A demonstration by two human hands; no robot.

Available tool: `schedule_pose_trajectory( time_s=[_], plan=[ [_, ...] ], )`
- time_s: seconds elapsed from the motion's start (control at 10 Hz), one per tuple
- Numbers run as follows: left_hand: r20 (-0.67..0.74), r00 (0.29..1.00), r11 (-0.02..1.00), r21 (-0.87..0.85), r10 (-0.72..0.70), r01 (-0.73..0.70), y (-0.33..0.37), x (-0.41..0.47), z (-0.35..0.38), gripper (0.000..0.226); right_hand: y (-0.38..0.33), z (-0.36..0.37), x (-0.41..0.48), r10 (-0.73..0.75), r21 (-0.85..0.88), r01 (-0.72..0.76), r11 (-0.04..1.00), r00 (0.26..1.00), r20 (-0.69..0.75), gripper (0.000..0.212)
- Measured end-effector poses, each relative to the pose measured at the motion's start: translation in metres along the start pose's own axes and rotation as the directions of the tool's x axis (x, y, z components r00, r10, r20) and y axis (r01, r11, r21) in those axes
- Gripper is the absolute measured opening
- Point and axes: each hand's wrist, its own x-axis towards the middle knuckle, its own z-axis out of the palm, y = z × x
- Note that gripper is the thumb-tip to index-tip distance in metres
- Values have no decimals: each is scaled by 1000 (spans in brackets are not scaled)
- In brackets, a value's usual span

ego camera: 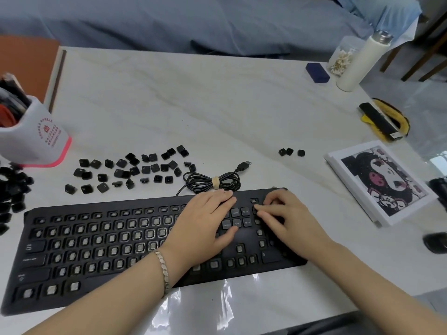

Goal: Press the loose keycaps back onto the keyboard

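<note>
A black keyboard (96, 250) lies across the near table with most key sockets bare. A few caps sit in place in the block right of centre (236, 217). My left hand (205, 223) rests flat on the keyboard beside that block, thumb near the End key. My right hand (280, 213) lies over the number pad, fingertips pressing down at its top left corner; what is under them is hidden. Several loose black keycaps (130, 169) are scattered behind the keyboard on the left. Three more loose keycaps (290, 152) lie further right.
The keyboard's coiled USB cable (212, 181) lies just behind it. A white cup with a pink base (33, 139) stands at the left, above another heap of black caps (12, 192). A framed picture (379, 182), white bottle (360, 61), blue box (317, 72) and black mouse (435, 243) occupy the right.
</note>
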Motion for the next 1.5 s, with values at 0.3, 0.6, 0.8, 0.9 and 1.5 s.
schedule_pose_trajectory(
  time_s=[0.3, 0.6, 0.8, 0.9, 1.5],
  plan=[
    [-7, 1000, 1000, -24, 3, -3, -2, -1, 2, 50, 68, -37, 99, 359, -120, -367, 922, 930, -85, 32],
    [-3, 1000, 1000, -16, 15, -15, -2, 0, 2, 50, 82, -13, 115, 341, -228, -357, 906, 934, -105, 17],
    [-28, 999, 1000, -17, 21, -21, -2, 0, 2, 49, 37, -29, 82, 255, 32, -254, 967, 948, -191, 20],
    [-42, 999, 999, -16, 28, -29, -2, -1, 3, 49, 11, -38, 43, 153, 166, -125, 978, 973, -172, 18],
    [-17, 1000, 1000, -2, 13, -13, -2, -1, 2, 50, 6, -17, 10, 175, 49, -183, 982, 976, 132, 16]
  ],
)
